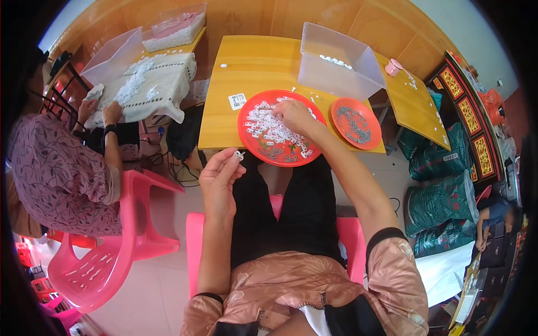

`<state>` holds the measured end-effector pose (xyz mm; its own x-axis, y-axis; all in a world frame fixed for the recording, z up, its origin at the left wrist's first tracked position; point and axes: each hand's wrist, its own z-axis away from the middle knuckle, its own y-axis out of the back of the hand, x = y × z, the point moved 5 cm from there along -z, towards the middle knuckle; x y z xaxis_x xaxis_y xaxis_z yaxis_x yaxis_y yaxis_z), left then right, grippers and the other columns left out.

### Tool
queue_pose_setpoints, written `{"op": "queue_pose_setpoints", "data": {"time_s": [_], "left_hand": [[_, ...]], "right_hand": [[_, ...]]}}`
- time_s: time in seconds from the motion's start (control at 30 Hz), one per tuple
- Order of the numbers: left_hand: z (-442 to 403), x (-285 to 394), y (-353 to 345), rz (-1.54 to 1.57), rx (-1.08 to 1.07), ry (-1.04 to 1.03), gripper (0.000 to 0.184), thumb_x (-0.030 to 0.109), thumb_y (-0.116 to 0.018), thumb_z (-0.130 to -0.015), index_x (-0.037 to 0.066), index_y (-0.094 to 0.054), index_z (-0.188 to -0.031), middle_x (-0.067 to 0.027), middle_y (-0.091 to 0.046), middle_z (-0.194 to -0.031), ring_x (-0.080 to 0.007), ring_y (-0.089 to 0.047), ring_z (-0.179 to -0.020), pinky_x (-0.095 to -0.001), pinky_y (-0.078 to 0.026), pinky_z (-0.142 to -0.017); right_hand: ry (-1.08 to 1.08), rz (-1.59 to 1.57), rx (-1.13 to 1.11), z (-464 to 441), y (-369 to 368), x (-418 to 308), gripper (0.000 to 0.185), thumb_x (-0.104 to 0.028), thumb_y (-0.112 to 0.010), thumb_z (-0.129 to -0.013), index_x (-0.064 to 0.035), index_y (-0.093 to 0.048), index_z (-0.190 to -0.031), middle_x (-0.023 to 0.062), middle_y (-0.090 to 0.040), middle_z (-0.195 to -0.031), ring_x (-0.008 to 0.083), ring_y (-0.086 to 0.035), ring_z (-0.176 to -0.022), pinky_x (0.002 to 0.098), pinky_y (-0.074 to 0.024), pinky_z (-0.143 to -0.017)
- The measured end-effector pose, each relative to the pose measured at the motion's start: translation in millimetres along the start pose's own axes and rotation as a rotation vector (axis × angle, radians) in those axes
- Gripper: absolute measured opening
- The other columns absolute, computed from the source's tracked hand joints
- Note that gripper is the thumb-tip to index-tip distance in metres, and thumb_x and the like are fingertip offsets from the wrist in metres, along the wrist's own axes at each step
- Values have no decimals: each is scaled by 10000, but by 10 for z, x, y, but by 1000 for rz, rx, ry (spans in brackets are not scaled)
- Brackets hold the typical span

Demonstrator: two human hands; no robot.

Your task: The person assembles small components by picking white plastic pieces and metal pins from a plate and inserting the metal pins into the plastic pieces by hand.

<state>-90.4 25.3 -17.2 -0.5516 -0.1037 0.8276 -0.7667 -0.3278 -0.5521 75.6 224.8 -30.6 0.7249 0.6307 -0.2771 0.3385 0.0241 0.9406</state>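
A round red tray [244, 133] sits at the table's front edge, partly over my lap, with many small white plastic pieces [268, 124] and some grey metal bits near its front rim. Reaching into the pile from the right, my right hand [295, 116] has its fingers pressed together among the pieces; what they grip is too small to name. My left hand [222, 175], off the tray's left side, pinches one small white piece [240, 155]. An orange-red plate [374, 138] of grey metal screws or pins lies to the right.
On the yellow table [255, 53] stand a clear plastic bin [336, 78] and a white printed card [237, 101]. A pink cup [393, 67] is at the right. At left, a co-worker handles white pieces on a cloth [171, 84] beside a pink chair [131, 224]. Green sacks [440, 207] stand right.
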Motion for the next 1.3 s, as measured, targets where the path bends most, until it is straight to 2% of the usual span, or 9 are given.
{"op": "queue_pose_setpoints", "data": {"time_s": [0.27, 0.33, 0.47, 0.53, 0.77, 0.83, 0.9, 0.97, 1.3], "left_hand": [[31, -101, -57, -7, -21, 26, 200, 48, -618, -830, 2, -617, -1025, -21, -629, -774, -77, -588, -652, -179, -444, -597], [38, -118, -55, -17, -14, 39, 198, 49, -618, -831, 4, -618, -1023, -22, -629, -773, -76, -586, -650, -179, -442, -593], [36, -123, -57, -23, -10, 41, 197, 49, -620, -829, 6, -619, -1022, -22, -630, -778, -76, -585, -649, -178, -440, -591], [40, -132, -61, -33, -26, 43, 193, 50, -619, -830, 7, -620, -1018, -21, -630, -785, -75, -585, -650, -177, -440, -594], [43, -168, -85, -15, -43, 33, 189, 57, -618, -832, 5, -621, -1013, -27, -634, -791, -75, -584, -650, -179, -441, -599], [55, -187, -105, -9, -60, 45, 190, 55, -620, -828, 3, -622, -1011, -30, -637, -796, -76, -584, -651, -177, -440, -602], [79, -180, -139, -16, -53, 47, 191, 51, -624, -824, 1, -622, -1008, -34, -640, -807, -79, -589, -661, -178, -441, -606], [123, -202, -191, -25, -76, 65, 193, 49, -628, -821, 1, -623, -1008, -41, -646, -825, -82, -594, -670, -182, -443, -613], [263, -207, -369, -32, -137, 48, 179, 38, -606, -838, -5, -609, -1012, -66, -661, -882, -103, -631, -766, -190, -459, -648]], "right_hand": [[-121, -186, 158, 270, 228, 204, 169, -85, -564, -783, -45, -679, -902, 165, -653, -861, 322, -619, -813, 391, -481, -745], [-253, -170, 71, 233, 154, 270, 172, -136, -608, -749, -40, -672, -877, 171, -653, -849, 343, -620, -815, 440, -482, -744], [-467, 29, 93, 208, 61, 257, 183, -237, -669, -736, -64, -695, -787, 135, -657, -753, 299, -631, -743, 407, -490, -677], [-514, -34, 66, 184, 26, 246, 194, -161, -639, -718, 17, -639, -796, 214, -644, -821, 356, -628, -814, 457, -495, -686], [-439, -143, 80, 141, -5, 263, 171, -149, -662, -678, -10, -646, -776, 193, -645, -789, 334, -632, -796, 433, -498, -690], [-352, -226, 218, 200, 119, 145, 145, -134, -659, -667, -13, -636, -742, 196, -639, -773, 332, -629, -765, 416, -500, -680], [-315, -313, 219, 286, 178, 20, 154, -119, -662, -705, 7, -632, -789, 163, -650, -756, 256, -642, -719, 347, -505, -621], [-441, -1066, 164, 474, 130, -151, 171, -118, -654, -779, 5, -641, -897, 76, -649, -739, 114, -604, -647, 229, -462, -557], [-439, -1707, 62, 1362, 338, -1018, 251, -89, -624, -838, 7, -604, -1068, 61, -649, -867, 91, -609, -718, 202, -497, -647]]}}
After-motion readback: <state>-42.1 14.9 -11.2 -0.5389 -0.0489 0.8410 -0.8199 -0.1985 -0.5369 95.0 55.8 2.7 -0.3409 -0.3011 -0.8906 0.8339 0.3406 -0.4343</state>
